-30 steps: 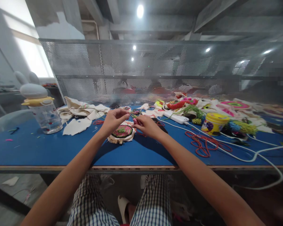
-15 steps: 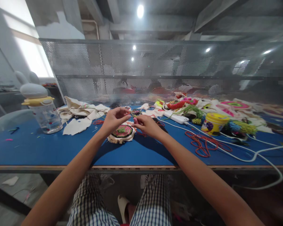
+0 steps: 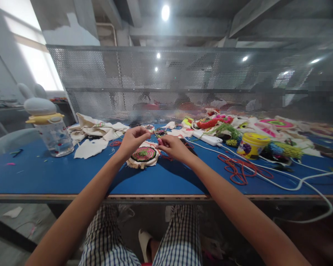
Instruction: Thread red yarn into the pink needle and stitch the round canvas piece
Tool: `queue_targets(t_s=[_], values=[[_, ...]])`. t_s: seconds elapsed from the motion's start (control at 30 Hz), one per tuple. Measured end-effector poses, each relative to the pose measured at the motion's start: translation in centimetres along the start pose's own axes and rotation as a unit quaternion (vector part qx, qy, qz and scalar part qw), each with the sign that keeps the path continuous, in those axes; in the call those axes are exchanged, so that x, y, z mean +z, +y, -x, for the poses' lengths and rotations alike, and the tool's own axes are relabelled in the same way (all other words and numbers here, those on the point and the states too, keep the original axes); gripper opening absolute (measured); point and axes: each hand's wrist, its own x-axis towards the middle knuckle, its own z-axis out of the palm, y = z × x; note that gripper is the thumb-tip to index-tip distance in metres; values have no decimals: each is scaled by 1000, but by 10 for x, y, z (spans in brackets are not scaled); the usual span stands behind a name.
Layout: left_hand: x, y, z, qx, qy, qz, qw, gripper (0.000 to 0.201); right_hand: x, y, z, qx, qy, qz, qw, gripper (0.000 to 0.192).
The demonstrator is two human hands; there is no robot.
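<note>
Below left hand [image 3: 132, 142] — round embroidery [image 3: 143, 155], untouched

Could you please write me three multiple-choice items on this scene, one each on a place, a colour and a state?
1. Where does the round embroidered piece lie?
A) on the blue table, below both hands
B) on the floor
C) inside the tub

2. What colour is the lid of the small tub?
A) black
B) yellow
C) white

3. How are the left hand and right hand placed?
A) flat on the table
B) raised, fingertips pinched close together
C) in the lap

A: it rests on the tabletop. B: the lid is yellow. B: both fingertips meet above the piece.
</note>
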Motion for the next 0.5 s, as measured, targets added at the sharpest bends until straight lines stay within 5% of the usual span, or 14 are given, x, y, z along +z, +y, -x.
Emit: queue_targets(t_s=[0.2, 0.5], values=[[-1, 6, 0, -45, 40, 148, 987, 11, 2, 6, -1, 58, 6, -51, 997, 31], [-6, 13, -7, -117, 113, 379, 911, 6, 7, 12, -5, 133, -26, -154, 979, 22]])
